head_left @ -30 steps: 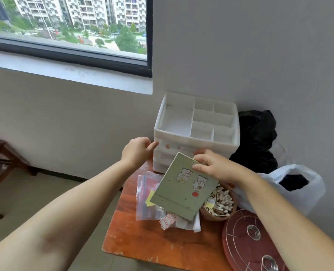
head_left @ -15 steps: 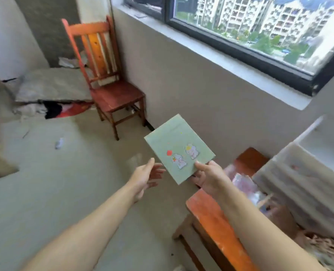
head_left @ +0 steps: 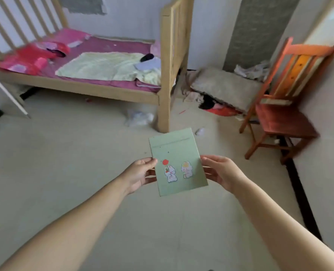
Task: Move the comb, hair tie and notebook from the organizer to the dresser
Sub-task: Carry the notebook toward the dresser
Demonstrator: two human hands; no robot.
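Observation:
A pale green notebook [head_left: 177,162] with two cartoon rabbits and a red sticker on its cover is held out in front of me above the floor. My left hand [head_left: 140,174] grips its left edge, thumb on the cover. My right hand [head_left: 221,172] is at its right edge, with fingers touching the side. The organizer, comb, hair tie and dresser are out of view.
A wooden bed [head_left: 165,67] with pink bedding and a yellow cloth stands ahead on the left. At the right is an orange-red wooden chair [head_left: 281,116]. A grey cushion and clothes [head_left: 223,89] lie on the floor between them. Scraps of plastic [head_left: 139,117] lie near the bedpost.
My view has swung left from the organizer and window to the bed. The notebook came along, first in my right hand alone; now my left hand has taken its left edge too.

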